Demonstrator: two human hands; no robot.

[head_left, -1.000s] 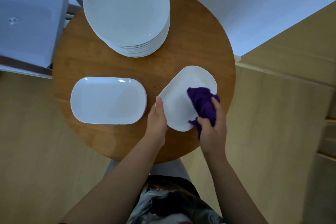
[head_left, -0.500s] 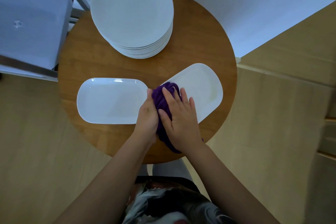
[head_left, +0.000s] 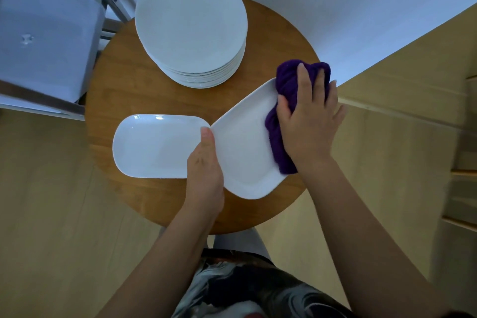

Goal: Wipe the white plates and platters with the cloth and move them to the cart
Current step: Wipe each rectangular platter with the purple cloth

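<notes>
A white oblong platter (head_left: 242, 147) lies tilted across the right side of the round wooden table (head_left: 134, 80). My left hand (head_left: 205, 170) grips its near left edge, thumb on top. My right hand (head_left: 308, 121) presses a bunched purple cloth (head_left: 289, 80) flat onto the platter's far right end, fingers spread over the cloth. A second white platter (head_left: 152, 146) lies flat to the left, its right end beside my left thumb. A stack of several round white plates (head_left: 192, 26) stands at the back of the table.
A metal-framed cart (head_left: 46, 41) with a pale shelf stands at the far left, next to the table. Wood floor surrounds the table. A white wall runs behind, and wooden cabinetry or steps (head_left: 459, 137) lie to the right.
My right hand has swept the cloth from the platter's near left end to its far right end. My left hand keeps its hold on the near edge.
</notes>
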